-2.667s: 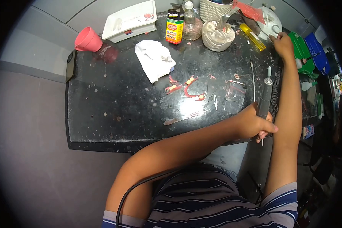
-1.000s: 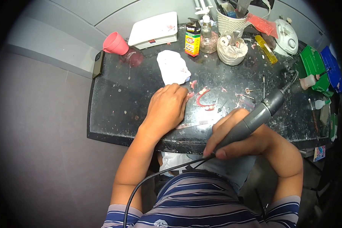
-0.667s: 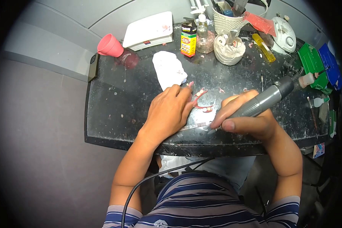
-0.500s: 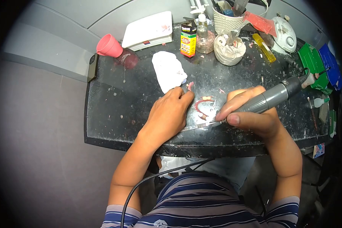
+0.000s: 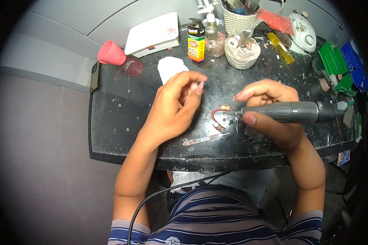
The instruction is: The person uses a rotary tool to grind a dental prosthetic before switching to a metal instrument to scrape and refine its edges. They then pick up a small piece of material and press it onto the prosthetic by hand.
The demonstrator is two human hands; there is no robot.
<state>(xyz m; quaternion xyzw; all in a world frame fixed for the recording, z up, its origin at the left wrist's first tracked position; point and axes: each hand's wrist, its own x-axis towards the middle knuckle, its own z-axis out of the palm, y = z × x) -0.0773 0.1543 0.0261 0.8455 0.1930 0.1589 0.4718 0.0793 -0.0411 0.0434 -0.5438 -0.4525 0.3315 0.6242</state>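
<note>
My left hand (image 5: 171, 106) is raised over the table with thumb and fingers curled together. A small pink piece (image 5: 200, 85), partly hidden, shows at its fingertips. My right hand (image 5: 274, 104) grips a grey rotary handpiece (image 5: 292, 112), which lies across the palm with its tip pointing left. Below that tip, a reddish partial denture (image 5: 213, 117) with a few teeth lies on the black table. A metal scalpel handle (image 5: 204, 139) rests in front of the denture, between my hands.
White cloth (image 5: 171, 67) lies behind my left hand. Along the back stand a pink cup (image 5: 112, 53), a white tray (image 5: 151, 36), a small box (image 5: 196, 45), a glass jar (image 5: 215, 45) and a bag-lined pot (image 5: 242, 57). Green (image 5: 333, 61) and blue bins (image 5: 355, 63) are at right.
My left hand has lifted off the table, and the pink piece that lay by its fingers is now at its fingertips. The handpiece has turned more level. The scalpel handle is now uncovered.
</note>
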